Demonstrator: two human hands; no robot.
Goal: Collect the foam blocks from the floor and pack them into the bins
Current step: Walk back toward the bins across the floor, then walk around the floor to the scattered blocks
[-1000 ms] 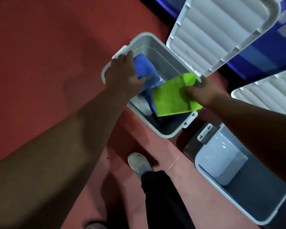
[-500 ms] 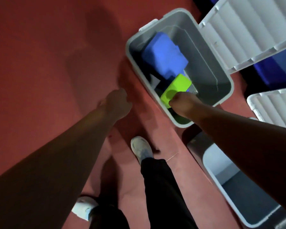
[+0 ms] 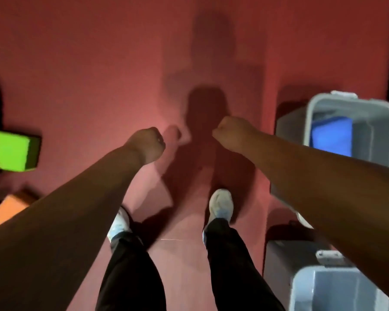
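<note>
Both my arms reach forward over the red floor. My left hand (image 3: 147,143) and my right hand (image 3: 230,131) are curled into fists and hold nothing. A grey bin (image 3: 377,122) stands at the right edge with a blue foam block (image 3: 331,135) inside it. A second grey bin (image 3: 323,288) sits at the lower right, partly hidden behind my right arm. On the floor at the far left lie a green foam block (image 3: 10,150) and, nearer to me, an orange foam block (image 3: 8,209).
My two feet in white shoes (image 3: 220,204) and black trousers stand on the red floor between my arms. Shadows of my body fall ahead of me. A dark strip runs along the right edge beyond the bins.
My right hand has let go of the green block in the bin and pulled out. The view has turned left, away from the bins, bringing the floor blocks into sight.
</note>
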